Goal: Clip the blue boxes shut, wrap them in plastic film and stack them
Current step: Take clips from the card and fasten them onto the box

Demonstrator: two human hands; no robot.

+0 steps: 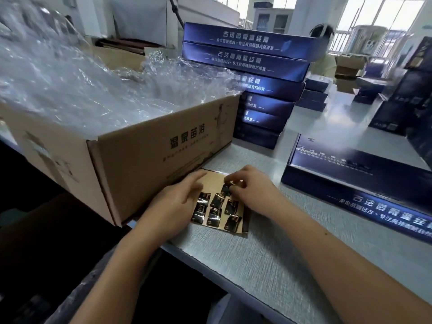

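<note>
Nearest, a tan backing sheet [214,177] w/ rows of stickers is pressed flat on the grey surface [268,253] by the left hand [177,202] — fingers straight. One dark sticker [225,190] at the sheet's far end is pinched by the right hand [253,191], fingers curled. A cardboard carton [163,155] heaped w/ plastic film [93,90] is butted against the sheet's left. At right a blue box [350,169] lies flat, long side facing the person; a stack of blue boxes [245,64] is part-hidden behind the carton.

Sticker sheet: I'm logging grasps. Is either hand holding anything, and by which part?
The right hand pinches the topmost dark sticker by its right edge; the left hand rests flat on the backing sheet.
</note>
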